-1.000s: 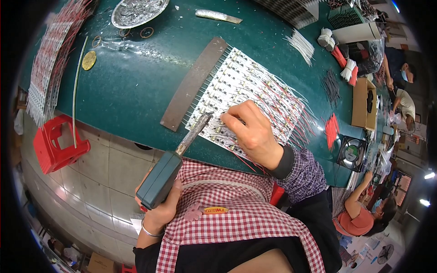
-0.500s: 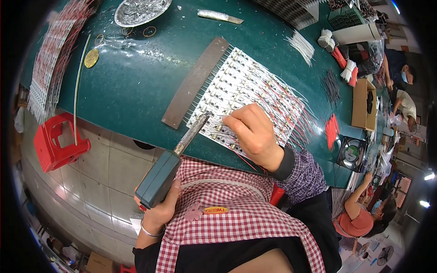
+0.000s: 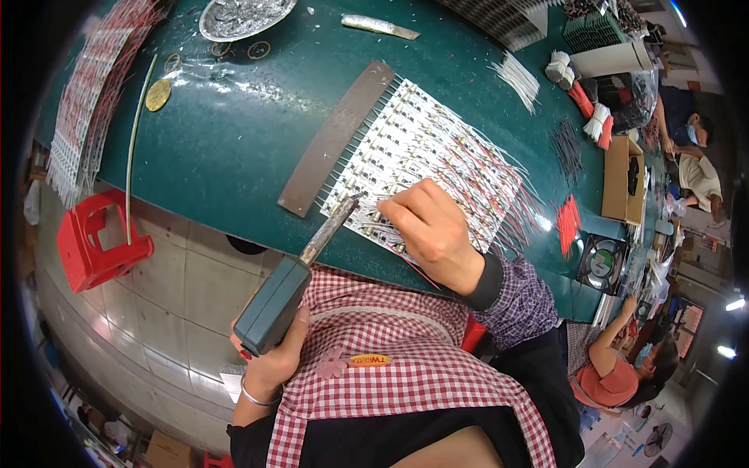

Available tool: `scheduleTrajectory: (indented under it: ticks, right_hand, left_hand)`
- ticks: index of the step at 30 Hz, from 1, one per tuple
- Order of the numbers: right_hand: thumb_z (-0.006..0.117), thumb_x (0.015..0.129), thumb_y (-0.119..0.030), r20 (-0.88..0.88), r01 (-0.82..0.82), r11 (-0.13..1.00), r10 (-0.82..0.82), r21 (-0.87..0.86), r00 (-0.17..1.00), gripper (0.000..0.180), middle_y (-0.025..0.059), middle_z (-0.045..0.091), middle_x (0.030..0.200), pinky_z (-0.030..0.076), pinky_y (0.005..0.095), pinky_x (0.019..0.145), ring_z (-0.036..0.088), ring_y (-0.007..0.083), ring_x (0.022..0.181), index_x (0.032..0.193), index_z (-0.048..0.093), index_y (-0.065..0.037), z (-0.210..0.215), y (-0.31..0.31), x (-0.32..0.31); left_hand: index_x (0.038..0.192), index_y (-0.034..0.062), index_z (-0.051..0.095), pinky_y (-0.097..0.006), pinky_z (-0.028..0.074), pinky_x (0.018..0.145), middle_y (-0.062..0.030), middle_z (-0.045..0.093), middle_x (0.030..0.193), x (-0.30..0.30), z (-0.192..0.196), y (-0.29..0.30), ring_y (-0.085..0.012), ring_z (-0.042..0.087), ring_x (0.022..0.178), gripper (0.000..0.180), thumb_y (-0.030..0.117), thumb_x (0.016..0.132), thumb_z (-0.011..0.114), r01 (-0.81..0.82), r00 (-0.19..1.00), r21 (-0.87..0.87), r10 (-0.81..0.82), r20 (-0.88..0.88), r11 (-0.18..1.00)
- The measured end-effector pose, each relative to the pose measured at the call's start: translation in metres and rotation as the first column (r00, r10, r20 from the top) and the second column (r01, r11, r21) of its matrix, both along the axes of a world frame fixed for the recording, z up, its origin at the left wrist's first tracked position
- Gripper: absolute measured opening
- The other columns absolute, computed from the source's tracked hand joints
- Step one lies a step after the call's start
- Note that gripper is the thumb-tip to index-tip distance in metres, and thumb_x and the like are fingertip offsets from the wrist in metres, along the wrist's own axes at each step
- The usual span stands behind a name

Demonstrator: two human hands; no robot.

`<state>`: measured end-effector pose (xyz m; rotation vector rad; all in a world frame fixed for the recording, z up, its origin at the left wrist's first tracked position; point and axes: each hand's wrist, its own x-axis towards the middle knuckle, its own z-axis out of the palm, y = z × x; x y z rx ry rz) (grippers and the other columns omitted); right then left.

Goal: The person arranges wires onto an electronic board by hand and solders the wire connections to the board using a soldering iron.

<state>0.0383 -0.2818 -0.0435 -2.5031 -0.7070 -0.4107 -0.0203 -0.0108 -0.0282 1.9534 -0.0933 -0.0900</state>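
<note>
My left hand point(image 3: 282, 352) is closed round the dark green body of a soldering iron point(image 3: 275, 306). Its metal barrel points up and to the right, with the dark tip close over the near left part of a white circuit board panel point(image 3: 367, 160). Thin white and red wires point(image 3: 476, 168) trail from the panel's rows toward the right. Over the panel's near part, my right hand point(image 3: 433, 232) is closed in a pinch beside the iron's tip, on what looks like a thin wire, mostly covered by the fingers. A brown strip point(image 3: 331, 144) lies along the panel's left edge.
On the green table point(image 3: 234, 156) are a metal dish point(image 3: 242, 17), a knife-like tool point(image 3: 380, 27), a yellow disc point(image 3: 158, 94) and wire bundles point(image 3: 515, 82). Wired panels point(image 3: 94, 93) hang at left, near a red stool point(image 3: 101, 242). A fan point(image 3: 602, 261) and co-workers are at right.
The view has shifted very slightly. My right hand's fingertips have moved a little to the left, while the soldering iron stays almost where it was over the panel.
</note>
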Motion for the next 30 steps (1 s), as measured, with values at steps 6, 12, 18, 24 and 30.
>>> scheduleTrajectory:
  ticks: [6,12,18,24,30]
  right_hand:
    - [0.062,0.069,-0.002,-0.023,0.010,1.000,-0.010,0.000,1.000,0.029,0.0082,0.056,0.087,0.048,0.0334,0.066,0.055,0.0237,0.079,0.098,0.063,-0.001,0.0011,0.0007,-0.0002]
    - [0.062,0.069,-0.002,-0.021,-0.006,1.000,0.006,-0.005,1.000,0.028,0.0086,0.055,0.087,0.048,0.0332,0.066,0.055,0.0238,0.080,0.097,0.063,-0.001,0.0023,0.0020,-0.0012]
    - [0.063,0.065,0.004,-0.009,-0.010,0.999,0.010,0.033,1.000,0.032,0.0091,0.059,0.084,0.047,0.0341,0.060,0.057,0.0241,0.073,0.097,0.067,0.000,-0.0002,0.0032,-0.0001]
    - [0.062,0.066,0.003,-0.010,-0.012,1.000,0.013,0.029,1.000,0.032,0.0095,0.059,0.084,0.047,0.0340,0.060,0.057,0.0245,0.073,0.097,0.066,0.000,0.0012,0.0035,0.0005]
    - [0.062,0.065,0.004,-0.013,-0.017,1.000,0.017,0.024,1.000,0.033,0.0098,0.059,0.085,0.048,0.0346,0.060,0.057,0.0250,0.074,0.098,0.066,0.001,0.0005,0.0035,0.0004]
  left_hand:
    - [0.094,-0.0052,0.069,-0.029,0.053,0.063,-0.0123,0.068,0.084,-0.0015,-0.0008,-0.0001,-0.0185,0.067,0.071,0.020,0.000,0.075,0.074,-0.007,0.999,-0.032,0.005,-0.051,0.999]
    - [0.095,-0.0064,0.068,-0.028,0.053,0.065,-0.0130,0.067,0.086,-0.0026,0.0018,0.0019,-0.0187,0.067,0.072,0.022,-0.002,0.074,0.074,0.004,0.995,-0.011,-0.005,-0.095,1.000]
    - [0.093,-0.0062,0.068,-0.029,0.052,0.063,-0.0134,0.066,0.085,-0.0024,0.0037,0.0052,-0.0209,0.066,0.070,0.020,-0.004,0.073,0.072,0.055,0.994,0.029,-0.052,-0.094,0.998]
    - [0.090,-0.0058,0.067,-0.029,0.050,0.060,-0.0138,0.064,0.083,-0.0043,-0.0013,0.0056,-0.0231,0.065,0.067,0.018,-0.005,0.073,0.071,0.080,0.992,0.031,-0.077,-0.095,0.996]
    - [0.090,-0.0057,0.067,-0.030,0.050,0.058,-0.0145,0.064,0.082,-0.0039,-0.0018,0.0061,-0.0247,0.064,0.065,0.018,-0.004,0.072,0.071,0.105,0.993,0.060,-0.101,-0.064,0.993]
